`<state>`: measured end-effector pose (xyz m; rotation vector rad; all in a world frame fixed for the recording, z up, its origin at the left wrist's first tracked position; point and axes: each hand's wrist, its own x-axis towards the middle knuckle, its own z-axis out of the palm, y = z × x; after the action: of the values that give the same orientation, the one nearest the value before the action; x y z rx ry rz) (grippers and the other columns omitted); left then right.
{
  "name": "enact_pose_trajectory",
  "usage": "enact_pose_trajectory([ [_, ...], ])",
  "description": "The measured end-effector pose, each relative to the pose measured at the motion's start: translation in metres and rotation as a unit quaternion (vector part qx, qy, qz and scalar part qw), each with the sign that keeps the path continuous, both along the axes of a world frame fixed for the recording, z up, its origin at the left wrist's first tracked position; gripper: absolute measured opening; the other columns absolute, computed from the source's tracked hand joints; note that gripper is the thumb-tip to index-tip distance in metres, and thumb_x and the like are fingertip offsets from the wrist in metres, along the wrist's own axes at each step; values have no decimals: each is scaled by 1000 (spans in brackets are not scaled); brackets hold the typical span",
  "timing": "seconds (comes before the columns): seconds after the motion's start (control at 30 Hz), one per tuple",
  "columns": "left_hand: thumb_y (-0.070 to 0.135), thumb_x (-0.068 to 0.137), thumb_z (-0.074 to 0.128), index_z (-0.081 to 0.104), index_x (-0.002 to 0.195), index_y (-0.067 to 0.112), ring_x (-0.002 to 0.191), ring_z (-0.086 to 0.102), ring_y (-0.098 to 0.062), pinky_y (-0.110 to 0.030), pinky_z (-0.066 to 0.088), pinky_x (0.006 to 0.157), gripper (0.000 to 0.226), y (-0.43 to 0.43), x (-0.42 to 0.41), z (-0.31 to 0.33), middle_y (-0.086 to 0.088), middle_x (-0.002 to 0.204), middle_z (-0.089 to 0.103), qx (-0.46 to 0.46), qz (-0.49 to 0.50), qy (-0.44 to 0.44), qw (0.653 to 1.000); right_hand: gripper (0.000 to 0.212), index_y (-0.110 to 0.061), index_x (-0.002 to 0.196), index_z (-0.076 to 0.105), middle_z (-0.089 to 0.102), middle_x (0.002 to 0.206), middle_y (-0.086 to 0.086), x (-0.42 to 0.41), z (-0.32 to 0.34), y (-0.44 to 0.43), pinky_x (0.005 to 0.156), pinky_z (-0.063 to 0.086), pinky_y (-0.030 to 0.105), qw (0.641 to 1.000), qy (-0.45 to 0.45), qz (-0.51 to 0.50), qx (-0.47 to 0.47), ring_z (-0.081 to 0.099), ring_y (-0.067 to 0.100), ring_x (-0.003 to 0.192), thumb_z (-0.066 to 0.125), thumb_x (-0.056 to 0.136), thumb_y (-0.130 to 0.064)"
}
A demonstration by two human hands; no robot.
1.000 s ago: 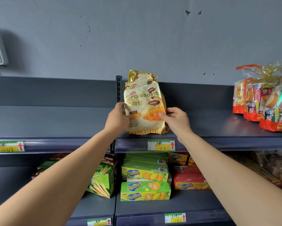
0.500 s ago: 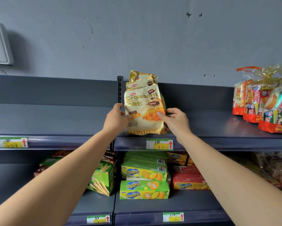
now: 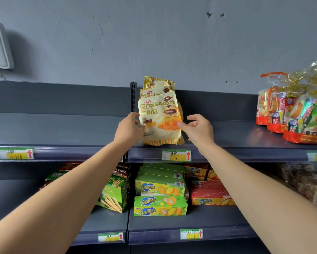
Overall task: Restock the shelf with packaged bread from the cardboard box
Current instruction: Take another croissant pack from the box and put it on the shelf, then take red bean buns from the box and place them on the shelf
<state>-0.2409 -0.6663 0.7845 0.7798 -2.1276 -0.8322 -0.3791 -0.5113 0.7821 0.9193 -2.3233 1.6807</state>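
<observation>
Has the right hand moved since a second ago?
Yes. The right hand has opened and drawn slightly right, away from the croissant bag standing above the shelf's price tag; only one fingertip still touches the bag.

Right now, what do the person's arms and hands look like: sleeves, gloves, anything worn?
The left forearm and right forearm are bare as far as the frame shows, with no sleeve or cuff in view. The bare left hand and bare right hand wear no gloves. No watch, bracelet or ring shows.
</observation>
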Motion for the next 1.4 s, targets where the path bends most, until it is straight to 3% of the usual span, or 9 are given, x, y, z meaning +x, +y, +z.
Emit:
enact_pose_trajectory([
  [0.3,15,92,59,68,111,14,100,60,-21,-32,49,86,21,26,33,-14,-5,114,65,-113,-37,-12,993,29,-23,111,64,66,96,-5,41,-11,34,83,58,42,998,13,-30,44,63,14,93,73,83,-28],
  [0.47,11,90,58,71,104,9,93,61,-23,-31,48,82,19,58,62,-42,-7,105,67,-142,-113,-12,983,26,-25,107,65,66,95,-7,84,-37,67,81,53,29,996,-6,-63,63,63,10,91,73,82,-25],
  [0.53,11,89,60,71,104,9,92,62,-24,-31,48,82,18,69,74,-58,-8,104,67,-143,-144,-30,979,25,-25,105,67,68,94,-7,104,-52,83,81,51,27,994,-19,-82,74,63,10,91,74,81,-23],
  [0.7,14,88,60,71,103,11,96,60,-26,-33,47,84,19,104,103,-105,-8,105,66,-144,-217,-87,962,22,-32,95,66,67,89,-10,159,-97,135,86,56,37,983,-63,-124,120,66,12,88,73,77,-20],
  [0.93,9,88,61,71,100,7,91,61,-31,-33,45,75,15,173,130,-171,-11,100,66,-136,-322,-125,928,18,-30,92,66,66,91,-9,220,-159,227,88,54,33,958,-135,-192,167,66,12,88,70,79,-18],
  [1.27,6,87,60,72,96,7,91,62,-31,-36,50,82,16,310,151,-276,-10,98,68,-93,-420,-199,881,22,-18,96,73,66,86,-7,283,-266,378,88,54,37,916,-231,-270,185,68,16,87,71,76,-10],
  [1.4,9,88,61,72,100,9,93,63,-28,-32,47,80,16,372,166,-334,-9,100,68,-73,-463,-242,850,20,-19,96,74,66,87,-11,313,-312,439,86,54,30,894,-265,-298,203,65,9,83,71,77,-12],
])
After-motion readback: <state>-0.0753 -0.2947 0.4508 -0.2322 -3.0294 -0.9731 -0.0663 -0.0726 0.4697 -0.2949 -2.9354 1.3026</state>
